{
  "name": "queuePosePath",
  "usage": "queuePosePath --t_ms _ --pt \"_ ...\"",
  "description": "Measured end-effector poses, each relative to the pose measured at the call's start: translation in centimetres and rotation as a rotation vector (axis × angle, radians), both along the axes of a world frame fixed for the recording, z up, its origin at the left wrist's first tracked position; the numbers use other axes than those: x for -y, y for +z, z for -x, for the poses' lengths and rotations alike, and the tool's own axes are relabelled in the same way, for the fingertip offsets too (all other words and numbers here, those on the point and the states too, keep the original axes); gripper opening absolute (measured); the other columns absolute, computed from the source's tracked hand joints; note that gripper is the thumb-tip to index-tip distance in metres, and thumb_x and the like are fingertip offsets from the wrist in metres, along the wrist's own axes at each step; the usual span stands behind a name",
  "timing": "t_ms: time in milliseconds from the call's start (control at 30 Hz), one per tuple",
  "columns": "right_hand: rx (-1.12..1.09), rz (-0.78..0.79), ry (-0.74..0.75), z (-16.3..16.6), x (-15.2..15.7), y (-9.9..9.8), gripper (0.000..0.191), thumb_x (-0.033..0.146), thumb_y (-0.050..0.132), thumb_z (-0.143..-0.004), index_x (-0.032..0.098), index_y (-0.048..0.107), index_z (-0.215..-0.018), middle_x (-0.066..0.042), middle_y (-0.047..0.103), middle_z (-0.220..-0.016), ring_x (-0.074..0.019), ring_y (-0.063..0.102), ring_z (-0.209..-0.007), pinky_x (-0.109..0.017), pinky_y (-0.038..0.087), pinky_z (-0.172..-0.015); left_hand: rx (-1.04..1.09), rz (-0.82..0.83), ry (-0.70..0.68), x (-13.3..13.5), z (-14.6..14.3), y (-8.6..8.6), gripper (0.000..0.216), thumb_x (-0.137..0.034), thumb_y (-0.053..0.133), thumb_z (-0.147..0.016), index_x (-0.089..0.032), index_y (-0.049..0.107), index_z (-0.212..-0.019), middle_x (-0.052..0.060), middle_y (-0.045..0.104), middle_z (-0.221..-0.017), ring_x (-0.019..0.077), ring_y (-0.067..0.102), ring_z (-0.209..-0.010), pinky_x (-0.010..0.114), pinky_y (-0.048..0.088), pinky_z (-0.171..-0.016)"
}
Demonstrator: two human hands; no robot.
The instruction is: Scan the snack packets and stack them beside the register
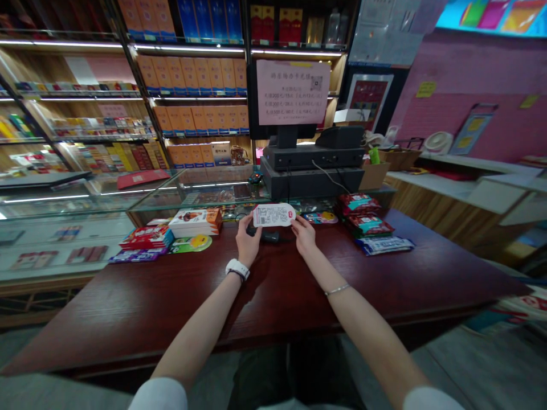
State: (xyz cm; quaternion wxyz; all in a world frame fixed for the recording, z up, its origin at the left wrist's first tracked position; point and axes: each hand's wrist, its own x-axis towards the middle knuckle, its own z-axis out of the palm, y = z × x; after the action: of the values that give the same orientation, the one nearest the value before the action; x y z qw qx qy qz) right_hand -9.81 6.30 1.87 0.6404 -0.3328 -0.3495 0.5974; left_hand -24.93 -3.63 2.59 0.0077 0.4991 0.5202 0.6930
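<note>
A flat white printed card (274, 215) with shaped edges, dark text and a red spot is held up between both hands, above the dark red tabletop. My left hand (248, 239) pinches its left end; a white watch is on that wrist. At the card's right end, the fingers of my right hand (304, 234) close on its lower corner. Just below the card lies a black object (270, 236), partly covered by the left hand; its kind I cannot make out.
Red snack packs (147, 237), a white-orange box (195, 222) and a green-yellow card (191, 244) lie on the left. Stacked red packs (365, 215) and a blue-white pack (384, 245) lie right. Behind are a glass case and a black register (314, 171) with a monitor bearing a paper sign (293, 94).
</note>
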Motion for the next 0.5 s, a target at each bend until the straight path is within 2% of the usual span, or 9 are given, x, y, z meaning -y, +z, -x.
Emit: queuePosePath --t_ms 167,333,500 --pt "0.079 -0.094 -0.043 -0.5 -0.2 0.7 0.039 0.039 0.083 -0.048 0.019 0.066 -0.077 0.0 0.07 -0.074 -0.0161 0.064 -0.073 -0.029 0.052 -0.069 -0.126 0.04 0.083 -0.1 0.9 -0.2 0.052 -0.014 0.07 -0.075 -0.018 0.053 -0.124 0.011 0.063 -0.124 0.0243 0.059 -0.119 0.043 0.045 -0.108" --pt "0.174 -0.188 -0.013 -0.6 0.0 0.8 0.043 0.048 0.084 -0.048 0.02 0.065 -0.074 0.002 0.065 -0.068 -0.0148 0.06 -0.069 -0.029 0.05 -0.069 -0.37 0.112 0.181 0.1 1.8 0.0 0.062 -0.009 0.067 -0.075 -0.02 0.05 -0.134 0.013 0.057 -0.132 0.0269 0.053 -0.126 0.046 0.042 -0.111" --pt "0.194 -0.192 0.019 -0.4 0.1 0.8 0.044 0.047 0.086 -0.045 0.02 0.064 -0.073 0.002 0.063 -0.067 -0.015 0.059 -0.069 -0.03 0.049 -0.07 -0.656 0.275 0.271 0.7 2.6 0.4 0.066 -0.012 0.065 -0.078 -0.025 0.048 -0.14 0.01 0.044 -0.15 0.0309 0.039 -0.14 0.052 0.027 -0.119"
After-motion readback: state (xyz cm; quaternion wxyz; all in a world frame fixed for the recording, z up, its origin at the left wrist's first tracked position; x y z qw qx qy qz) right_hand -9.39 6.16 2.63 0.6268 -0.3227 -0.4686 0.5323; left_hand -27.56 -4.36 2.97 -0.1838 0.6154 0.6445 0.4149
